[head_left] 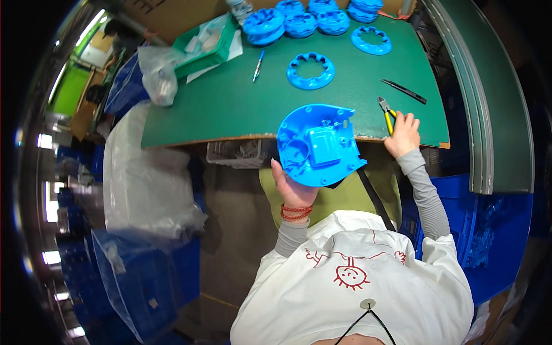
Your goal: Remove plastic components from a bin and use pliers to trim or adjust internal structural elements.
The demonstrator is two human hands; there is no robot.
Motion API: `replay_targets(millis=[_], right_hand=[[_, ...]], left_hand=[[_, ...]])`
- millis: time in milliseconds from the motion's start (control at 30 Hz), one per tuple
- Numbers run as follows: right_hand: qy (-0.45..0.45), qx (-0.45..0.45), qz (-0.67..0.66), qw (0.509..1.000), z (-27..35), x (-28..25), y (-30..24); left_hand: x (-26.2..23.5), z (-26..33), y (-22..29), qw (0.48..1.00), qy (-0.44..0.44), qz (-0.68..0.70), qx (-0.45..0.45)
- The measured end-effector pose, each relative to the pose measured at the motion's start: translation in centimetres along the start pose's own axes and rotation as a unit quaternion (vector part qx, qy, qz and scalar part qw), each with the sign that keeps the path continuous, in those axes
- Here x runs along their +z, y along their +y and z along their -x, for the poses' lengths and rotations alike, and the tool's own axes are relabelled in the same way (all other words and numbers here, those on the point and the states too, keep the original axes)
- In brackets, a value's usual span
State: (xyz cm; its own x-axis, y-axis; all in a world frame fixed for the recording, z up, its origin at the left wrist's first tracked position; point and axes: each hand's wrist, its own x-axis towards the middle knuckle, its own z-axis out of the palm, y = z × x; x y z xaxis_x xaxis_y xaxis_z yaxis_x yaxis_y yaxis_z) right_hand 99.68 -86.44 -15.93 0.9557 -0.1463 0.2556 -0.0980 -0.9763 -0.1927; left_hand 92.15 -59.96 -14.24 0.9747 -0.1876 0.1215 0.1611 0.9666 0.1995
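Observation:
My left hand (294,190) holds up a blue plastic housing (325,146) by its near left edge, its hollow inner side with ribs and screw posts facing up. The housing hangs just in front of the table's near edge. At the right, my right hand (404,135) is closed around the yellow handles of side cutters (387,117). Their jaws lie over the table and point away from me. Beyond the cutters a black utility knife (404,91) rests on the green table (230,109). A blue scalloped ring (310,71) lies past the housing.
Another blue ring (371,41) lies farther back, near stacked blue rings (300,25). A pen (259,65) lies left of the middle. At the back left stands a green tray (207,45) with a plastic bag (158,72) beside it. A blue bin (494,236) is at my right.

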Motion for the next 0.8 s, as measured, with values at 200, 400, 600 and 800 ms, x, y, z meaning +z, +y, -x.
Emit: replay_targets(millis=[200, 400, 600, 800], right_hand=[[-0.017, -0.047, -0.601, 0.797, 4.8, -8.0, -0.7], [0.026, -0.354, -0.413, 0.839, 8.0, -13.1, -5.2], [-0.011, -0.299, -0.446, 0.844, 8.8, -11.8, -5.4], [-0.003, -0.336, -0.427, 0.839, 8.3, -11.9, -5.1]], left_hand=[[2.1, 3.4, -0.7, 0.969, 0.076, -0.232, 0.043], [3.4, 3.6, -1.6, 0.938, 0.061, -0.336, 0.058], [6.7, 2.9, -1.9, 0.889, 0.016, -0.453, 0.067], [6.7, 2.8, -2.1, 0.880, 0.026, -0.470, 0.057]])
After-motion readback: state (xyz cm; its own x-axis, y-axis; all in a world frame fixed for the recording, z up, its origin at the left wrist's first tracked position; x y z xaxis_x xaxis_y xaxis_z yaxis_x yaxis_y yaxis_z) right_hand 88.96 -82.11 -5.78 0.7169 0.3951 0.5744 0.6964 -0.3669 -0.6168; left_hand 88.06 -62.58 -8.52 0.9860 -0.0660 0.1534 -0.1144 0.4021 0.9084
